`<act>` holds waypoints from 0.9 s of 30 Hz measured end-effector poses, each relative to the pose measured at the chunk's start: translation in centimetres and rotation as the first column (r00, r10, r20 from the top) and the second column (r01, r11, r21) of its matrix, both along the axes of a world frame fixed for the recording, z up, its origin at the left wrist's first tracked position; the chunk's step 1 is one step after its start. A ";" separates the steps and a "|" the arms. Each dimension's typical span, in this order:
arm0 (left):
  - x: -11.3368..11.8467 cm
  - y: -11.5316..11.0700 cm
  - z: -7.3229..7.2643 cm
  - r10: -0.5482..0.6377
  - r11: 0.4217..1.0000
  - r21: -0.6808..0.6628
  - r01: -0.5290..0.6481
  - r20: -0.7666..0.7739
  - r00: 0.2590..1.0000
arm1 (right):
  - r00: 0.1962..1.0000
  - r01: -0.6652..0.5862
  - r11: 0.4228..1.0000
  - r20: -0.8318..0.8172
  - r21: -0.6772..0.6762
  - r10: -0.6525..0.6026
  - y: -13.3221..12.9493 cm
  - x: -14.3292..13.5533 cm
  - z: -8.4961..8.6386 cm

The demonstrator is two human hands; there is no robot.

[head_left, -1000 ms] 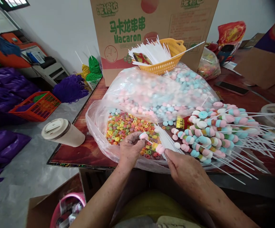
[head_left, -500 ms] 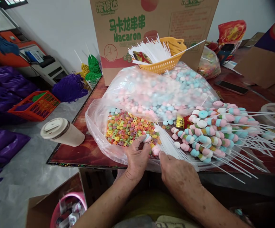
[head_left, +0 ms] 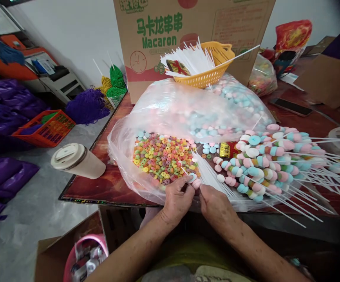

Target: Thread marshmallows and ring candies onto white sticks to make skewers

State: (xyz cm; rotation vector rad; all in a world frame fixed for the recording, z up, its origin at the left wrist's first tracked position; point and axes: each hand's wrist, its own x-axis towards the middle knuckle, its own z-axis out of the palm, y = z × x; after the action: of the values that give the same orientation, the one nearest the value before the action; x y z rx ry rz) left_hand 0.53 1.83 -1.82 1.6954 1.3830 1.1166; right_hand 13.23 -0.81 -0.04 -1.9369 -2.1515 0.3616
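Observation:
My left hand point(head_left: 178, 199) pinches a pale blue and white candy piece on a thin white stick, whose tip pokes out to the upper left. Pink pieces of this candy skewer point(head_left: 196, 183) sit between my two hands. My right hand point(head_left: 218, 206) is closed at the skewer's near end, its fingertips against the pink candy; the stick inside it is hidden. Just beyond my left hand lie small colourful ring candies point(head_left: 164, 156) in an open clear plastic bag point(head_left: 120, 156). Loose white sticks point(head_left: 209, 172) lie beside them, and finished-looking candy skewers point(head_left: 264, 160) are piled to the right.
A large bag of pastel candies point(head_left: 170, 98) lies behind, with a yellow basket point(head_left: 202, 80) of white sticks on it. Behind stands a cardboard box point(head_left: 146, 47). A lidded cup point(head_left: 77, 160) is at the table's left edge, a phone point(head_left: 291, 106) at the right.
Both hands have moved slightly right and toward me with the skewer, drawing back from the ring candies. The stick's tip now shows beyond the blue candy. The view has shifted a little.

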 end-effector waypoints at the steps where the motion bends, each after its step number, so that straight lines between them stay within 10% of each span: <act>1: -0.4 0.2 0.2 -0.055 0.998 0.011 0.055 -0.066 0.996 | 0.999 -0.002 1.000 -0.039 0.027 0.003 0.3 0.2 -0.3; 10: -3.4 5.4 3.4 -0.054 0.998 -0.014 0.064 -0.737 0.674 | 0.982 0.029 0.997 -0.191 0.077 -0.014 0.7 3.6 -0.2; 17: -4.2 5.8 2.1 -0.117 0.993 -0.079 0.086 -0.619 0.777 | 0.986 -0.029 0.999 -0.168 -0.031 0.024 -0.4 2.3 -0.1; 27: -2.2 6.1 3.4 -0.100 0.994 -0.099 0.036 -0.778 0.620 | 0.996 0.024 0.997 -0.089 -0.073 -0.030 -0.5 2.5 0.3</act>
State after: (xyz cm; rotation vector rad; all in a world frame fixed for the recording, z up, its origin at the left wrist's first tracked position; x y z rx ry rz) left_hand -1.63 7.91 1.55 2.2847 1.8021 0.2066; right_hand 15.71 -1.34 0.29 -1.9462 -2.0808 0.5172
